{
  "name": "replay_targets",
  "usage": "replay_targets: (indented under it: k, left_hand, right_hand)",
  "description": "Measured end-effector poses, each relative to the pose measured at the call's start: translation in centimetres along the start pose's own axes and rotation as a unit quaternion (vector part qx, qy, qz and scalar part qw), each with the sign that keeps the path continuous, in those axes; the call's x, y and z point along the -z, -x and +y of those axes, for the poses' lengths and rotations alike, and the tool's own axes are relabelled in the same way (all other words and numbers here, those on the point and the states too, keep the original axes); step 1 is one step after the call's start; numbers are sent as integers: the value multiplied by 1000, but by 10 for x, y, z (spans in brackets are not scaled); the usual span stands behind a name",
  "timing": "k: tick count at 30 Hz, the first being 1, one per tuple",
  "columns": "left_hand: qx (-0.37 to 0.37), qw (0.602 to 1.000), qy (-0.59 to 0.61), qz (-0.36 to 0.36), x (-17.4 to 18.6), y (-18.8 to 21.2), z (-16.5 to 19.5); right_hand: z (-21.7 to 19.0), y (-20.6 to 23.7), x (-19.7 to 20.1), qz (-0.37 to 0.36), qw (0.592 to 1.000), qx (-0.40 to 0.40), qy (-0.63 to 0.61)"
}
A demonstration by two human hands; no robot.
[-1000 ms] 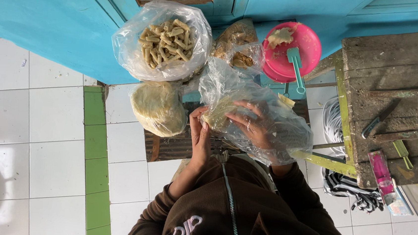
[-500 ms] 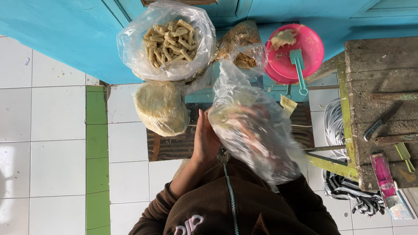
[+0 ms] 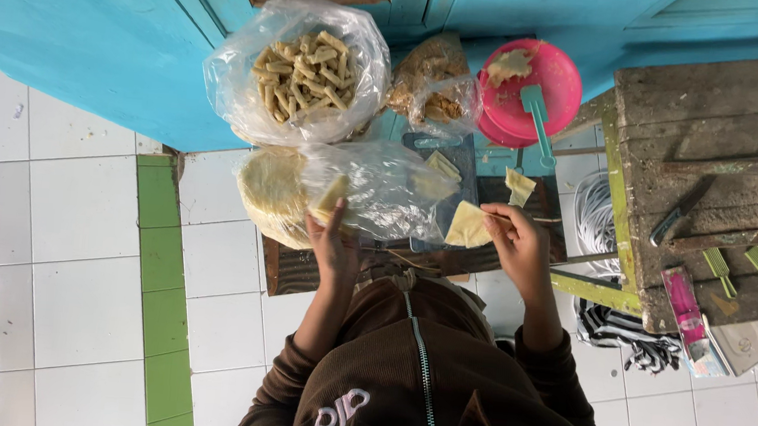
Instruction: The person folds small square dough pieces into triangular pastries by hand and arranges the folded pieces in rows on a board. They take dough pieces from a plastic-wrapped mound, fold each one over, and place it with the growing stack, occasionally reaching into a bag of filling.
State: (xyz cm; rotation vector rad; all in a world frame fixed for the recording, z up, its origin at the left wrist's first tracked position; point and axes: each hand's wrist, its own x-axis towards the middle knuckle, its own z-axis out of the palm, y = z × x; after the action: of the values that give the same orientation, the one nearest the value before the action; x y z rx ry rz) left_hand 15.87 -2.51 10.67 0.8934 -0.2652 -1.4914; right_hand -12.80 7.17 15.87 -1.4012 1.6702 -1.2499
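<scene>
My left hand (image 3: 330, 241) presses on a clear plastic bag (image 3: 372, 185) that lies over a stack of round pale wrappers (image 3: 268, 191), and it pinches a folded wrapper piece (image 3: 328, 200) at the bag's edge. My right hand (image 3: 514, 242) holds a pale yellow wrapper sheet (image 3: 468, 225) above a dark cutting board (image 3: 451, 160). A smaller triangular wrapper piece (image 3: 519, 186) lies just beyond my right hand.
A big clear bag of rolled fried sticks (image 3: 304, 72) sits ahead, beside a smaller bag of snacks (image 3: 434, 91) and a pink bowl (image 3: 533, 90) with a teal spoon. A worn wooden table (image 3: 716, 167) with a knife (image 3: 681, 212) and green clips stands right. White floor tiles lie left.
The plastic bag that both hands held up in front of me now lies flat over the wrapper stack. My right hand has left it and holds a wrapper sheet.
</scene>
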Motion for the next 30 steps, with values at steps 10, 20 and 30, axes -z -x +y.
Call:
replay_targets:
  k: [10, 20, 30]
  left_hand:
    - [-154, 985, -68, 32, 43, -1, 12]
    - [-74, 954, -274, -94, 44, -1, -1]
    - [-62, 755, -622, -197, 122, -42, -31]
  right_hand:
    - [103, -6, -40, 43, 990, 8, 133]
    - [25, -19, -181, -253, 851, -166, -429]
    - [53, -87, -218, -269, 756, -414, -430]
